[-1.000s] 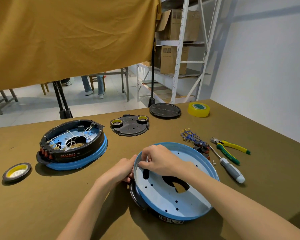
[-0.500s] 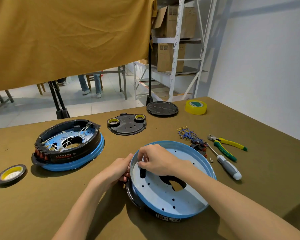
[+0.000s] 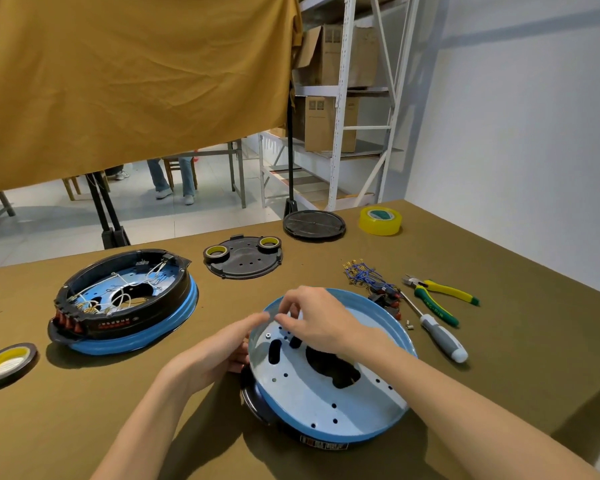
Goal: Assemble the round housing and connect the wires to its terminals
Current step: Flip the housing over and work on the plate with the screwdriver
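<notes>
The round housing (image 3: 326, 393) lies in front of me, pale blue plate up on a black base, with a dark slot and a large cut-out. A small nut (image 3: 267, 336) sits on the plate near the slot. My right hand (image 3: 312, 320) hovers over the plate's far left part with thumb and fingertips pinched together; blur hides whether anything is between them. My left hand (image 3: 219, 351) holds the plate's left rim, one finger stretched up along the edge. A bundle of blue wires with brass terminals (image 3: 364, 275) lies past the housing.
A second housing with wiring inside (image 3: 125, 303) stands at left. Black covers (image 3: 243, 259) (image 3: 314, 225), tape rolls (image 3: 6, 362) (image 3: 380, 220), a screwdriver (image 3: 437, 332) and green-yellow pliers (image 3: 437, 292) lie around. The table's far edge runs behind them.
My right hand has lifted off the slot and moved up toward the plate's far left rim. The nut now shows on the plate. My left hand stays at the rim.
</notes>
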A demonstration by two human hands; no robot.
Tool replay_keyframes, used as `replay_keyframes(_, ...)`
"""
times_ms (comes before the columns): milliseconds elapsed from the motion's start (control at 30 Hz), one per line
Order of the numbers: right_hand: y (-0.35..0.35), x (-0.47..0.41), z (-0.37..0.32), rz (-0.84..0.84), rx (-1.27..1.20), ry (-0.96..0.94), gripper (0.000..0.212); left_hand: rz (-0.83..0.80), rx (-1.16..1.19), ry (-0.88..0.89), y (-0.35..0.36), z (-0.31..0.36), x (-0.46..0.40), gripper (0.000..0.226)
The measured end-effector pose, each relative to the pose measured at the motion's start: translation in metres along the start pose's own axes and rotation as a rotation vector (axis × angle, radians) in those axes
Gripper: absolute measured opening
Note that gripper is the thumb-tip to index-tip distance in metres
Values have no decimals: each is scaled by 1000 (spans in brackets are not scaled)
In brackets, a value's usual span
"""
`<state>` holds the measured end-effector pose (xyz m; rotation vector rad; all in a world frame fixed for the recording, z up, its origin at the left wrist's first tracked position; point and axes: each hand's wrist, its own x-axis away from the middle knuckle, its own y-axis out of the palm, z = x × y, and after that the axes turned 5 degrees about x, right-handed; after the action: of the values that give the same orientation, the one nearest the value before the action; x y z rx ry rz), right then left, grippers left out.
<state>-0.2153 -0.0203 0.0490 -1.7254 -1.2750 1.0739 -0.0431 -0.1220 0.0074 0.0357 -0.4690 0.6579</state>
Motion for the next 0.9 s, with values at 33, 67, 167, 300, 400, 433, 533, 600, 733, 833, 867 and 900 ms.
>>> replay_keyframes(33,-7,2,7,37,-35,40,18,10,-51,4,3,2,2,47)
replay_keyframes(67,-14,5,15,83,-63,81,15,45,-95,1,6,4,3,37)
replay_keyframes(167,-36,13,44,254,-58,219,11,156,-139,-31,15,8,3,24)
replay_keyframes(300,-60,35,97,381,212,486,15,197,-72,-83,25,12,5,25)
replay_keyframes(400,-65,54,129,183,367,717,32,224,-28,-85,31,15,5,27)
replay_keyframes(433,-64,59,135,97,400,761,38,235,-26,-79,32,16,4,26)
replay_keyframes(533,-60,68,144,-66,406,808,41,241,-19,-82,36,20,3,27)
replay_keyframes(600,-57,71,147,-105,423,800,38,238,-25,-90,37,22,4,29)
replay_keyframes(733,-55,73,150,-118,417,778,27,251,-36,-86,39,23,3,29)
replay_keyframes(833,-59,76,150,-108,408,738,20,245,-33,-90,39,21,2,31)
replay_keyframes(867,-60,76,148,-80,401,723,16,243,-31,-89,39,20,2,31)
replay_keyframes(900,-62,76,145,-30,377,709,12,241,-28,-89,39,19,1,32)
